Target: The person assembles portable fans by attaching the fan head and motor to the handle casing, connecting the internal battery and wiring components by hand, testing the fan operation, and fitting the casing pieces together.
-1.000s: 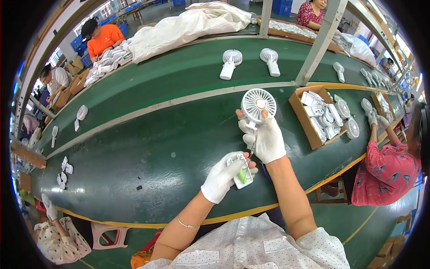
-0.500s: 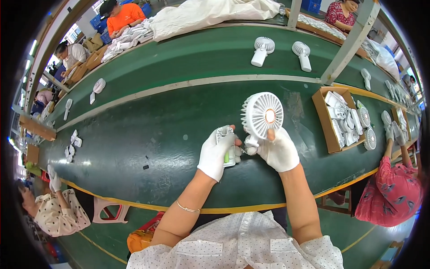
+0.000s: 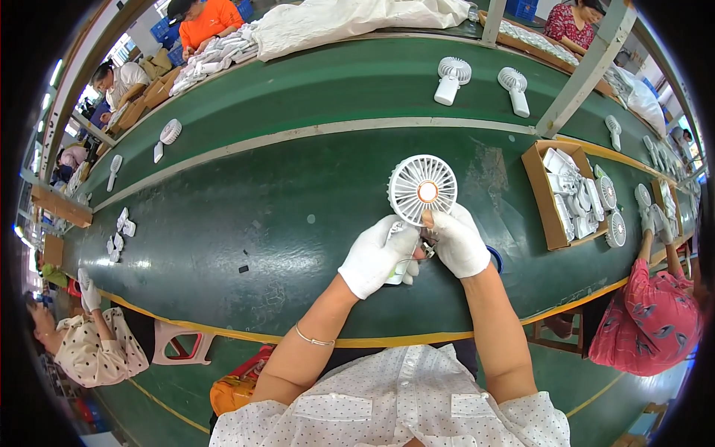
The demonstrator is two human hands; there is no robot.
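from where i stand, a gloved right hand grips a white fan head over the green worktop, fingers closed on its lower edge and its face turned upward, while the left hand, just below the fan head, curls its fingers around a white handle shell. the two pieces are held close, seemingly to spare the thin wires between them; right of the fan head, a cardboard box of white parts sits, perhaps for easy reach.

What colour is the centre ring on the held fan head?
Orange: the thin ring on the white fan head, best seen in the head view.
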